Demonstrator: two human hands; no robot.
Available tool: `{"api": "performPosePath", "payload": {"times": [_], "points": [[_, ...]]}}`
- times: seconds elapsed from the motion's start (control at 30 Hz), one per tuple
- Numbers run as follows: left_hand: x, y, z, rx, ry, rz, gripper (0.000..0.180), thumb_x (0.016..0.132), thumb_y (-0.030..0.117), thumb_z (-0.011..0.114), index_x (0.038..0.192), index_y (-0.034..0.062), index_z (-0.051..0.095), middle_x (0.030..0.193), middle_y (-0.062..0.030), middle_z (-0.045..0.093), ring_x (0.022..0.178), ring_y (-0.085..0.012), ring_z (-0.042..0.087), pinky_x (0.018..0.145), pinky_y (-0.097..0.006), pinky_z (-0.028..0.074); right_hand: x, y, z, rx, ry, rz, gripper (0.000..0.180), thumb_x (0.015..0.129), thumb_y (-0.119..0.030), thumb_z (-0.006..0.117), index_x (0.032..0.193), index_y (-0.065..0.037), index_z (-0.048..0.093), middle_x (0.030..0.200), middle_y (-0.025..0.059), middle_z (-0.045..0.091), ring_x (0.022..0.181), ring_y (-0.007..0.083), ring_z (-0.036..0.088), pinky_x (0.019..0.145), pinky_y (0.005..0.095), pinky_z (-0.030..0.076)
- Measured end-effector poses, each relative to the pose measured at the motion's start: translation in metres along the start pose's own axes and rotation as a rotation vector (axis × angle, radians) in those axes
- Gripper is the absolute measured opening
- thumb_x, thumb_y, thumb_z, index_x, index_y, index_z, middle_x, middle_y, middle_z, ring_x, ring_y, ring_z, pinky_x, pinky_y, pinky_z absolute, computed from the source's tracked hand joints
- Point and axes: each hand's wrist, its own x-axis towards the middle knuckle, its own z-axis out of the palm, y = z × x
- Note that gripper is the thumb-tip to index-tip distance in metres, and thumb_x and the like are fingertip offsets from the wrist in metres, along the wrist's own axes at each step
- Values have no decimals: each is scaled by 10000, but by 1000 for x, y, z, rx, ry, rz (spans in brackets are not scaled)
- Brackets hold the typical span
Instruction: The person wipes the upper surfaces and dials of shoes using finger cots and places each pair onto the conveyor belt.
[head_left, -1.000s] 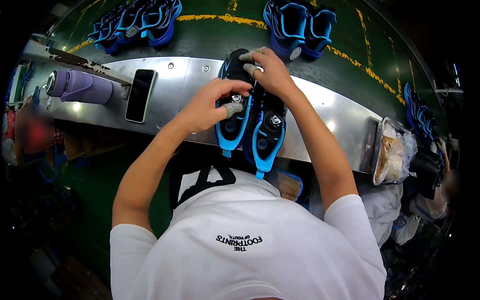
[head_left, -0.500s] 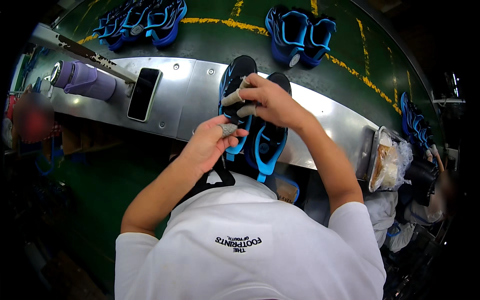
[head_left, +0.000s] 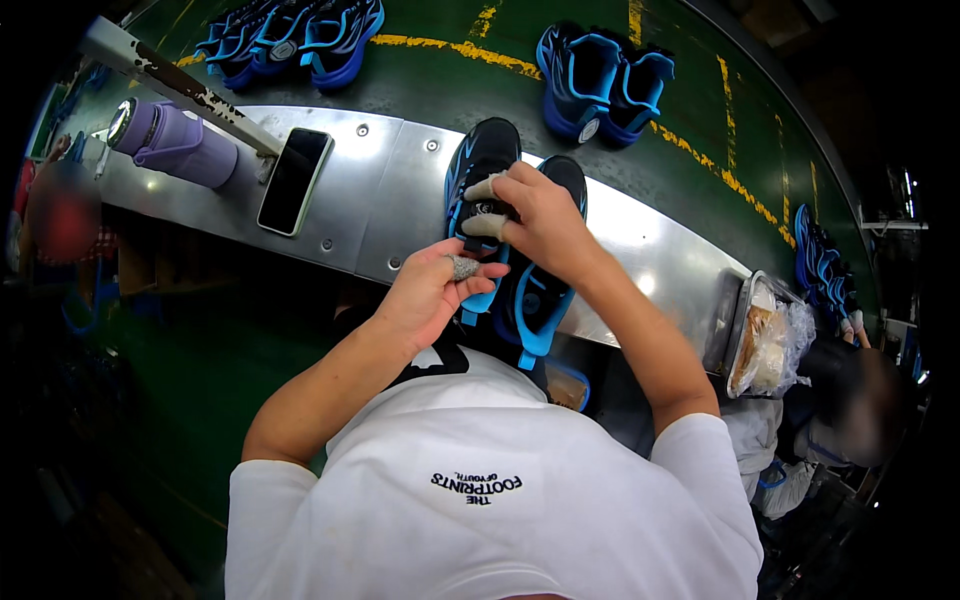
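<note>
Two black shoes with bright blue trim lie side by side on a steel bench (head_left: 380, 190), the left shoe (head_left: 482, 150) and the right shoe (head_left: 542, 310). My right hand (head_left: 540, 215), its fingertips wrapped in pale tape, grips the left shoe across its top near the laces. My left hand (head_left: 430, 290) sits just in front of the shoes at the bench's near edge. It pinches a small grey pad (head_left: 463, 267) between thumb and fingers, close to the left shoe's blue heel.
A black phone (head_left: 293, 180) and a purple bottle (head_left: 175, 145) lie on the bench to the left. Behind runs a green belt carrying blue shoes (head_left: 605, 85) and several more (head_left: 290, 35). A metal tray of plastic-wrapped material (head_left: 765, 345) and another person (head_left: 860, 400) are at the right.
My left hand has drawn back from the top of the shoes toward the bench's near edge, still pinching the grey pad. My right hand stays on the left shoe.
</note>
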Motion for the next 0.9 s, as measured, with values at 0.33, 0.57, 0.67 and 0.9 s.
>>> {"api": "performPosePath", "payload": {"times": [0.33,0.57,0.67,0.9], "points": [[0,-1,0,-42,-10,20,344,896,-26,430,1226,-119,465,1178,-190,548,1112,-266,594,867,-302,539,0,-1,-2,37,14,-58,275,753,-222,766,1002,-126,698,879,94,558,812,280,612,734,371,511],[-18,1,19,1317,-106,393,247,906,113,548,1140,101,624,1219,-180,530,1176,-366,519,996,-395,428,-5,2,8,-108,165,101,336,730,-246,781,1037,-139,692,875,111,582,741,283,605,695,371,500],[-33,-20,27,1679,-161,711,316,874,274,601,1160,155,659,1225,-247,517,1097,-429,507,992,-518,386,-1,-12,-17,112,42,206,387,724,-229,777,1094,-152,692,858,131,545,774,283,581,713,375,488],[17,-20,31,1966,-240,580,304,865,285,546,714,70,699,670,-150,655,652,-338,658,623,-471,523,-5,-2,-3,-143,72,-59,378,766,-218,758,1127,-133,687,868,130,570,864,312,562,777,395,466]]}}
